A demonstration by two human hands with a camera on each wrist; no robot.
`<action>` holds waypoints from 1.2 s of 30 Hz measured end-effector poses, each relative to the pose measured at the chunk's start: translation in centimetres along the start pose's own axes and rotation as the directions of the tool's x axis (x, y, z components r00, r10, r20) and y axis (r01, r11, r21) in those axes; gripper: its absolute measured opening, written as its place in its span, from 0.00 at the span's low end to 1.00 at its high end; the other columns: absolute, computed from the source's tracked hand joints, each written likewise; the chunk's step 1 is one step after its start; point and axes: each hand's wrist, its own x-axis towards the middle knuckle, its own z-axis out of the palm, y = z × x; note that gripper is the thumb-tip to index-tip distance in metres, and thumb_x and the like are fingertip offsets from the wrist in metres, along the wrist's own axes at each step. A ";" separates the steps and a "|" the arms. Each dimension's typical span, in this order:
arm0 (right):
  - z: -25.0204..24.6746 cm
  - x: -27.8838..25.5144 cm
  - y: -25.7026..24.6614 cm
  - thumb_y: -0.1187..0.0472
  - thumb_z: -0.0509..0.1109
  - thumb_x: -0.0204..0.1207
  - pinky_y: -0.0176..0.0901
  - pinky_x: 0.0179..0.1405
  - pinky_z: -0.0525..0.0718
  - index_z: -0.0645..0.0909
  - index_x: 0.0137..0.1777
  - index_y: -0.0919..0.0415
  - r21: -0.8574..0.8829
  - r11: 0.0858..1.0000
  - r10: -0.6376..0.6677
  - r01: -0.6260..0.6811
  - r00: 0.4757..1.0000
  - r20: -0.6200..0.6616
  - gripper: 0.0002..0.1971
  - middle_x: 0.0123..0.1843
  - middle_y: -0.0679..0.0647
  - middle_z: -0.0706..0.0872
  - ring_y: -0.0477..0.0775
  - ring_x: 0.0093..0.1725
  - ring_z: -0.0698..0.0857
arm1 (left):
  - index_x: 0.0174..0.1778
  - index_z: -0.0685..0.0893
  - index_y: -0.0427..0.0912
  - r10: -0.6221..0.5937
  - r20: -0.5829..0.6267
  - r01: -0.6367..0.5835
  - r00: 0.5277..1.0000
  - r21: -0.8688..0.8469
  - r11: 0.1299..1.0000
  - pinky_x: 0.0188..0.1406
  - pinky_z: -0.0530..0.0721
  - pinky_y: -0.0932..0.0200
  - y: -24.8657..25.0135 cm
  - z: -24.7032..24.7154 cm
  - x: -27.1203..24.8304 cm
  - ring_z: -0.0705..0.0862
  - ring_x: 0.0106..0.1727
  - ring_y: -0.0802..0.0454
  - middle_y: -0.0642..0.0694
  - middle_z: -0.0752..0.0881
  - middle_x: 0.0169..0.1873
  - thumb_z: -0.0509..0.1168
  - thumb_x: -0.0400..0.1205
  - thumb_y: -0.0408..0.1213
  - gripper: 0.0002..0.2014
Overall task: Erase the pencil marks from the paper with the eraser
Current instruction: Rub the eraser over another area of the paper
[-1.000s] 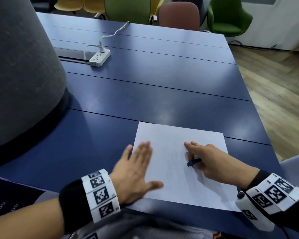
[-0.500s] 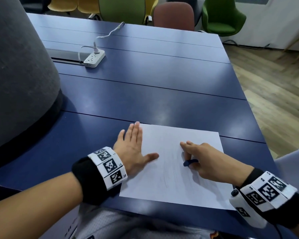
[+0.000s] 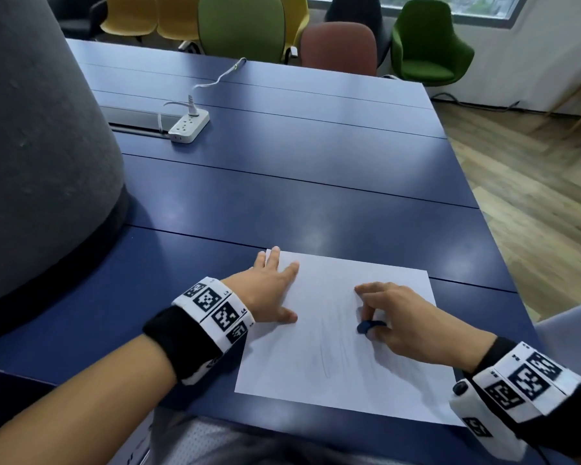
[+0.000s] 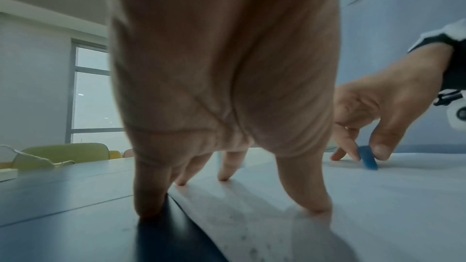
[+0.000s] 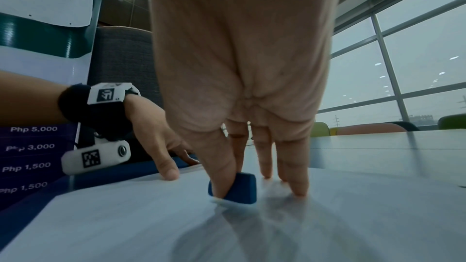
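Observation:
A white sheet of paper lies on the blue table near its front edge, with faint grey pencil marks in its lower middle. My right hand pinches a small blue eraser between thumb and forefinger and holds it down on the paper; the eraser shows clearly in the right wrist view and, smaller, as the eraser in the left wrist view. My left hand lies flat with spread fingers on the paper's upper left corner, its fingertips pressing the sheet.
A large grey felt cone stands on the table at the left. A white power strip with its cable lies further back. Coloured chairs line the far side. The table's right edge drops to a wooden floor.
My left hand has slid up the paper's left side toward its far corner. My right hand with the eraser has shifted slightly down the sheet.

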 end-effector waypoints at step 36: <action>-1.5 8.6 -1.8 0.65 0.72 0.75 0.45 0.34 0.86 0.90 0.44 0.55 0.267 0.962 0.022 -0.049 0.994 0.106 0.06 0.30 0.60 0.89 0.51 0.24 0.83 | 0.86 0.45 0.53 0.079 -0.074 -0.067 0.994 0.155 0.986 0.70 0.69 0.43 -0.8 0.5 0.5 0.44 0.86 0.43 0.48 0.40 0.86 0.77 0.64 0.67 0.62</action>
